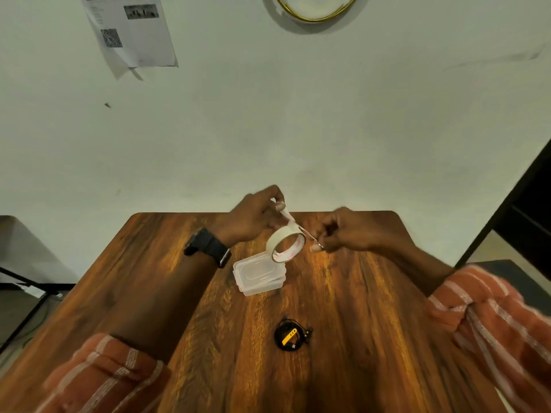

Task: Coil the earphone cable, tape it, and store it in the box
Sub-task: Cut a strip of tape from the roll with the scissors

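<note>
1. The coiled black earphone cable (291, 337), with a yellow piece on it, lies flat on the wooden table (372, 323), on the near side of the clear plastic box (258, 274) and apart from it.
2. The box sits lid-on at the table's middle, untouched by either hand.
3. Just above the box's far right corner hangs the roll of pale masking tape (285, 244), off the table.
4. The left hand (256, 217), a dark watch (208, 247) on its wrist, pinches the free tape end above the roll.
5. The right hand (343, 231), right of the roll, pinches a thin strip running from the roll.
</note>
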Available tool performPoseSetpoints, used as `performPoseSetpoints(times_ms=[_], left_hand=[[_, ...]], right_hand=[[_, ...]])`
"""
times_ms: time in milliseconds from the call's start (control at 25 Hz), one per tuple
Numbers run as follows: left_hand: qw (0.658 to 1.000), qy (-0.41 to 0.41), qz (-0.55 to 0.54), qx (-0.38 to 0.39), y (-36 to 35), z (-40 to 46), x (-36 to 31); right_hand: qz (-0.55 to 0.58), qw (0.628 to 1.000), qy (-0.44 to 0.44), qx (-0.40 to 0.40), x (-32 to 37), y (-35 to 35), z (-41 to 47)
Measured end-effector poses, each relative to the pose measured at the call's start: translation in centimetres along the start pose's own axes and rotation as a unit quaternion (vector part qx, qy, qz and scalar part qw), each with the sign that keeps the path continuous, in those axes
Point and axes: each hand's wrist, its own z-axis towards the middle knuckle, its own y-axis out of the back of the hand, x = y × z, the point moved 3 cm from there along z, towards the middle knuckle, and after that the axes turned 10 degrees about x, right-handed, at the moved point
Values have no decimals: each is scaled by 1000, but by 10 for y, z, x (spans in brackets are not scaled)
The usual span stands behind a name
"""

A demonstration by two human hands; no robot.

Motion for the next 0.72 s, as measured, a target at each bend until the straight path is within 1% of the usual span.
performPoseSetpoints(times_ms=[80, 160, 240, 280, 320, 360, 400, 440, 480, 520, 600, 640, 720], left_hand=[[1000, 12, -3, 6, -33, 1, 24], [999, 48, -16, 3, -67, 1, 47], [995, 89, -50, -2, -100, 2, 75], [992, 110, -67, -7, -115, 3, 90], [989, 129, -77, -11, -127, 4, 103], [985, 147, -84, -12, -137, 3, 115], [983, 161, -92, -11, -146, 2, 124], [980, 171, -99, -9, -154, 1, 131], [979, 177, -103, -10, -160, 0, 135], [978, 180, -108, -10, -164, -1, 138], [978, 177, -106, -8, -167, -1, 140], [979, 175, -101, -8, -164, -1, 139], [980, 166, -106, -10, -156, 2, 139]], right_hand=[[127, 988, -54, -74, -66, -29, -1], [215, 965, -102, -108, -122, -66, -2], [277, 942, -140, -128, -166, -100, 1], [285, 933, -161, -150, -182, -112, 1], [276, 929, -174, -175, -189, -121, 3], [234, 934, -186, -197, -196, -126, 4], [182, 940, -203, -206, -205, -130, 9], [111, 944, -241, -197, -213, -133, 13], [31, 944, -280, -173, -219, -133, 16], [-20, 938, -313, -149, -223, -131, 19], [-35, 931, -346, -114, -231, -127, 28], [-60, 927, -361, -83, -232, -126, 33], [-146, 923, -353, -46, -222, -124, 42]])
